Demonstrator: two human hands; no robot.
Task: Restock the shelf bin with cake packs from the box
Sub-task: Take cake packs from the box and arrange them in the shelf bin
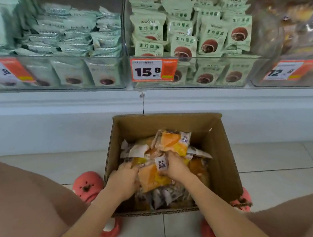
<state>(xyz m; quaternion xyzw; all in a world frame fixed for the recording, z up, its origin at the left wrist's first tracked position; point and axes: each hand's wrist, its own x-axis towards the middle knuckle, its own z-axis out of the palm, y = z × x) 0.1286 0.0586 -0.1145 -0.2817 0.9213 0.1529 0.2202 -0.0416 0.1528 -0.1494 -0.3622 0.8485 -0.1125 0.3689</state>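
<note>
The orange-and-yellow cake pack [153, 178] lies on top of the heap inside the cardboard box [222, 165], which stands open on the tiled floor [275, 167] below the shelf. The left hand [124, 181] has its fingers curled on the pack's left edge; the right hand [175, 168] pinches its white-labelled upper corner, so both grips are closed on this 1 pack.

Judgement: the step in hand is pick-up from the box; no pack of this kind is seen in any bin yet. The next move calls for lifting clear of the loose heap without dragging neighbours, then carrying up to a shelf bin.

Materials: packs are glossy crinkled film pillows with crimped ends, soft and slippery. The box is corrugated, flaps upright. The clear plastic bin [197, 64], rigid-walled, holds pale green packs behind an orange price tag [153, 69] reading 15.8.
</note>
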